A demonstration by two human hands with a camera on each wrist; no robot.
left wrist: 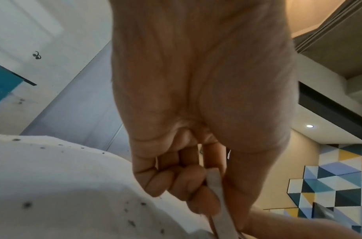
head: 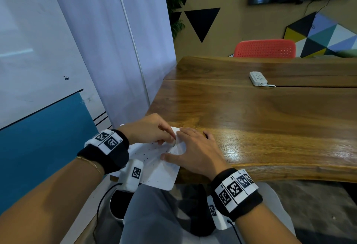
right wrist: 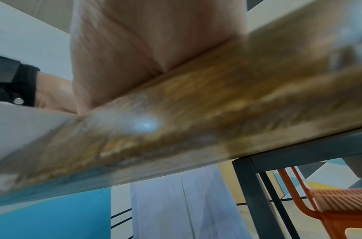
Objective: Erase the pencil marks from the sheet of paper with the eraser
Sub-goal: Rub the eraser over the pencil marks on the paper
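Right hand lies flat, fingers spread, on the white speckled sheet of paper — at ten o'clock, left hand pinches a small white eraser on the wooden tabletop.

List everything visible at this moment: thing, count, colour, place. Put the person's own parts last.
sheet of paper: one, white with dark specks, on the near left corner of the table, overhanging the edge
eraser: one, whitish, held on the paper
table: one, brown wood
power strip: one, white, far side of the table
chair: one, red-orange, behind the table
curtain: one, pale, left of the table
wall triangles: several, black, on the far wall
left hand: pinches the eraser
right hand: flat, fingers spread, presses on the paper
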